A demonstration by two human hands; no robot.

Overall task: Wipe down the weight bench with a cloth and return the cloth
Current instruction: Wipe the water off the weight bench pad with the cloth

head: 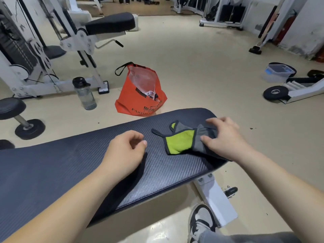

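Crumpled grey-and-lime fuzzy cloth [182, 141] is being gripped by right hand [226, 137] on ribbed dark bench [70, 163], centre-right; left hand [122, 151] is being held loosely curled, empty.

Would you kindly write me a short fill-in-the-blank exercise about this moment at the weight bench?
1. The right hand grips the cloth by its ____ part; the green part shows.
2. The left hand, above the weight bench, holds ____.
3. The water bottle stands on the floor to the ____ of the orange bag.
Missing words: grey; nothing; left.
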